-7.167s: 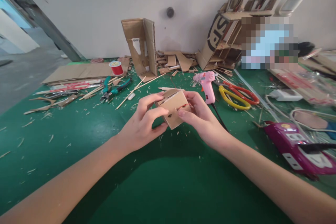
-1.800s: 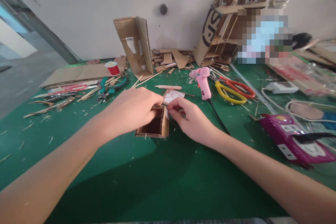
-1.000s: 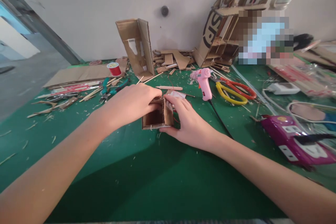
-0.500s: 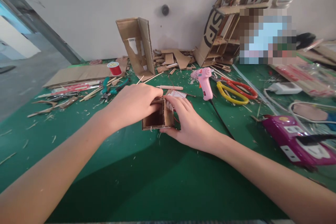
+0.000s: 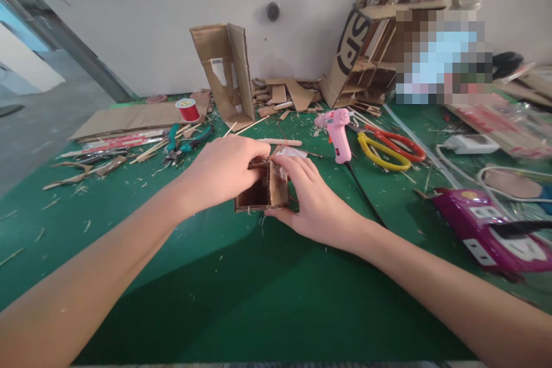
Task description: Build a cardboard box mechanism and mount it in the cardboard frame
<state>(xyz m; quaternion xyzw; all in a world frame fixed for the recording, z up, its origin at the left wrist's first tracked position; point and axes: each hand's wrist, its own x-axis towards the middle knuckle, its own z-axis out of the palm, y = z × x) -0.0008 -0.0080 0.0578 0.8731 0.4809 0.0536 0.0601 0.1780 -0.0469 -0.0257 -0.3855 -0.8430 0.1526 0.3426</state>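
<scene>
A small cardboard box (image 5: 278, 188), its open end facing me, is held between my two hands just over the green table (image 5: 241, 299). My left hand (image 5: 224, 169) reaches over its top left, fingers curled onto the upper edge and partly hidden. On the other side, my right hand (image 5: 313, 195) grips the right wall, thumb below and fingers above. Behind the box lie a white paper piece (image 5: 291, 152), a thin reddish wire and a pale wooden stick (image 5: 280, 142).
A pink glue gun (image 5: 340, 133) and scissors (image 5: 388, 149) lie right of centre, near a purple power strip (image 5: 487, 230). Pliers (image 5: 185, 141), a red thread spool (image 5: 188, 110) and sticks sit at left. A tall cardboard piece (image 5: 228, 75) and a cardboard shelf (image 5: 366, 57) stand behind.
The view has shifted very slightly. Both hands keep their grip on the cardboard box, which is nearly in the same place.
</scene>
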